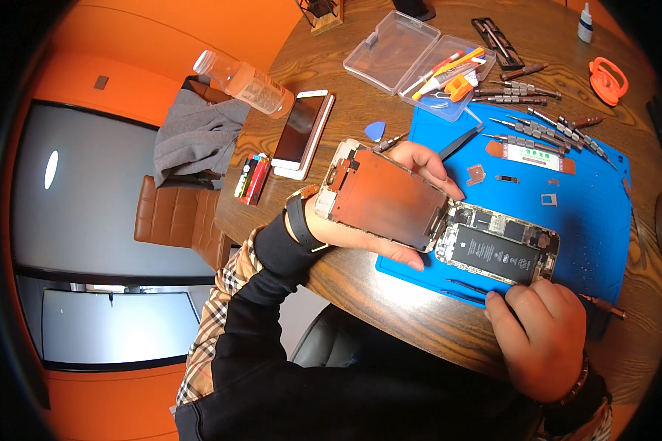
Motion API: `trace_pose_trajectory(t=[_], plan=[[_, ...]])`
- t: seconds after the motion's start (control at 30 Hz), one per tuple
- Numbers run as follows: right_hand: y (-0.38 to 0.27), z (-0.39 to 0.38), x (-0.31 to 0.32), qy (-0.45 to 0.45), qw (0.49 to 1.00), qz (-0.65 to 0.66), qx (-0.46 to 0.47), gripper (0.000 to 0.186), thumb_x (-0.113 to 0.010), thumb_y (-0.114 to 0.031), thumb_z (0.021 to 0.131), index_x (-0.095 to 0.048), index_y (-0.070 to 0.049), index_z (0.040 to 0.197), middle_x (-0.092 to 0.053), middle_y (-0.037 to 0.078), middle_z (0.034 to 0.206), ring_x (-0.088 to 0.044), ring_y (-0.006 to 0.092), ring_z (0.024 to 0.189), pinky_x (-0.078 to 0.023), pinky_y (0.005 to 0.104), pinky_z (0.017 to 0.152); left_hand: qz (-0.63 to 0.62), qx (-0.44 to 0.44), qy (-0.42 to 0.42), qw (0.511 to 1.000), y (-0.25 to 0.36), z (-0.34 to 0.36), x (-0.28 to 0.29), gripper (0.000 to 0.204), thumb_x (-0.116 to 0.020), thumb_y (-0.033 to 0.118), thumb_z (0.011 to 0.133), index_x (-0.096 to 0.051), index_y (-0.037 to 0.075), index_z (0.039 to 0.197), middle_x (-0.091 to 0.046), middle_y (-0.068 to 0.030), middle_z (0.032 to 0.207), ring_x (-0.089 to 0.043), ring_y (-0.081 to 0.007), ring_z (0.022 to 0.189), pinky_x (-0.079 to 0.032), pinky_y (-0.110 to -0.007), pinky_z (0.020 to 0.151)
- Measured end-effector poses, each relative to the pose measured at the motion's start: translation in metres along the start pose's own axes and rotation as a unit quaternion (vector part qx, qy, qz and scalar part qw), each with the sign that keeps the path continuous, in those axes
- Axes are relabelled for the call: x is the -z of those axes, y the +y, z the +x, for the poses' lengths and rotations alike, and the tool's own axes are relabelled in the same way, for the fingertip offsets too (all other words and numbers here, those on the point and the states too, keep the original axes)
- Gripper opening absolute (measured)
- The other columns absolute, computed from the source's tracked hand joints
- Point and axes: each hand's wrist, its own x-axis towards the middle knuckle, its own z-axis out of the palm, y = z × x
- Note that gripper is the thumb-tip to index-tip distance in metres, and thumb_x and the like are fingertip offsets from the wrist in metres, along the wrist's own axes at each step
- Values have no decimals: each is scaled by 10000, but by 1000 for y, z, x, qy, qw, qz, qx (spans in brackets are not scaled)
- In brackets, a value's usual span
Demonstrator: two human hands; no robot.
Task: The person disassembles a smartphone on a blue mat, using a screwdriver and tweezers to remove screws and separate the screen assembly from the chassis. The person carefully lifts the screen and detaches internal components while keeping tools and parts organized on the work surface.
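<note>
My left hand (356, 237) grips an opened phone's detached screen assembly (386, 197), its inner side up, fingers along the far edge and thumb along the near edge. The screen meets the top end of the phone body (497, 243), whose black battery and circuit board show on the blue mat (596, 213). My right hand (537, 338) is closed at the mat's near edge, on dark slim tweezers (467, 287), fingertips beside the body's lower end. Small parts, including a tray (549, 199) and a bracket (476, 174), lie beyond the phone.
Screwdrivers (529, 126), an open plastic case (390, 51) and an orange suction tool (607, 79) occupy the far side of the wooden table (331, 287). Two stacked phones (301, 128), a bottle (246, 88) and a red pack (251, 178) are at left, beside a brown chair (162, 213).
</note>
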Motion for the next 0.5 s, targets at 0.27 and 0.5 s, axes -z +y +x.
trace_pose_trajectory(t=[0.27, 0.5], plan=[[-1, 0, -3, -6, 1000, 1, -19, 300, -659, -120, 762, -715, 29, 1016, -597, 104, 862, -592, 256, 748, -480, 380, 604, 57, -1, -10, 998, 7, 0, 3, 909, -1020, 143, 688, -451, 12, 1384, -645, -152, 1409, -608, -249, 1349, -476, -398, 1157], [1, -1, -2, -4, 1000, 2, -22, 302, -686, -121, 756, -717, 23, 1019, -596, 96, 858, -582, 255, 734, -448, 384, 572, 92, -9, -12, 996, 5, 1, 3, 933, -1033, 180, 675, -428, 6, 1364, -667, -165, 1372, -634, -237, 1312, -514, -393, 1116]])
